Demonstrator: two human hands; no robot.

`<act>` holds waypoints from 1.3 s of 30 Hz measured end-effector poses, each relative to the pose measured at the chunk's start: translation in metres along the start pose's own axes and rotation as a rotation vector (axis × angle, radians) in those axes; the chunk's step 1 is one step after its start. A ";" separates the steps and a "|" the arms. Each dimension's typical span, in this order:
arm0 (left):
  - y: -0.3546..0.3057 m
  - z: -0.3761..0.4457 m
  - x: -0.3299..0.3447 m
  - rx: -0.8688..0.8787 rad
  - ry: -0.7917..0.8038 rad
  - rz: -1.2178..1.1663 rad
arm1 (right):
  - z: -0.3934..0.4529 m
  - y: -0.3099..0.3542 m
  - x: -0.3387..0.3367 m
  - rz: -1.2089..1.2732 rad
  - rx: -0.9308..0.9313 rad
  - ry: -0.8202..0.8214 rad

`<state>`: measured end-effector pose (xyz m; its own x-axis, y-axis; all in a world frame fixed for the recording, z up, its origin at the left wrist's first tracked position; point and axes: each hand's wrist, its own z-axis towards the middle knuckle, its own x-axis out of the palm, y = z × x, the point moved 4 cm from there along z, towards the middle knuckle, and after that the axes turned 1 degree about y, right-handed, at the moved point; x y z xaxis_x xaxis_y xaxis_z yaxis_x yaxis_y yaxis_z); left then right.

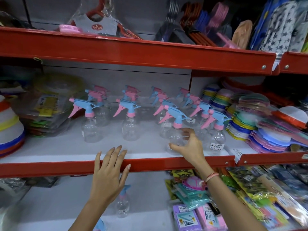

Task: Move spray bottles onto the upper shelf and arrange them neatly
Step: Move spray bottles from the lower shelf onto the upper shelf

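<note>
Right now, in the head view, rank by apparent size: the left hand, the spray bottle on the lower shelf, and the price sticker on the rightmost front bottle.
1. Left hand, though nearness to the camera inflates it.
2. Spray bottle on the lower shelf, partly hidden by the hand.
3. Price sticker, clearly smallest.

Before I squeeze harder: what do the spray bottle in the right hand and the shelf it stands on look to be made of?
The spray bottle body looks like thin clear plastic: the shelf shows through it, with soft glints. Its blue trigger head and pink collar look like opaque moulded plastic, slightly glossy. The shelf deck looks like white painted metal or laminate, matt; its red front lip reads as painted sheet metal, given the sheen and screws. The right hand cups the body.
</note>
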<state>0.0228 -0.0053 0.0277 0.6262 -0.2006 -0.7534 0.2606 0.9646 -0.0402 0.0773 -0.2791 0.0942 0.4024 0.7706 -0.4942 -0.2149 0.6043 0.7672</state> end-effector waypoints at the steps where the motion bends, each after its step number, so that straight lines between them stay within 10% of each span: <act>1: 0.000 0.000 0.000 -0.002 0.002 0.000 | 0.003 -0.002 -0.002 0.030 -0.005 0.062; 12: 0.000 -0.001 0.000 -0.013 0.037 0.019 | 0.007 -0.013 -0.008 0.087 -0.056 0.270; 21: 0.034 -0.014 -0.018 -0.046 -0.037 0.051 | -0.101 0.032 0.016 0.009 -0.452 -0.333; 25: 0.064 -0.016 -0.023 -0.022 0.001 0.092 | -0.143 0.022 0.085 -0.028 -0.518 -0.122; 33: 0.099 -0.014 -0.018 0.050 0.046 0.103 | -0.198 -0.055 0.213 -0.072 0.094 0.687; 39: 0.102 -0.012 -0.010 0.089 -0.031 0.090 | -0.247 -0.055 0.272 -0.087 0.253 0.702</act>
<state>0.0341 0.0974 0.0235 0.6721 -0.1206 -0.7306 0.2656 0.9603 0.0858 -0.0211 -0.0527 -0.1833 -0.2717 0.7213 -0.6371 0.0371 0.6694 0.7420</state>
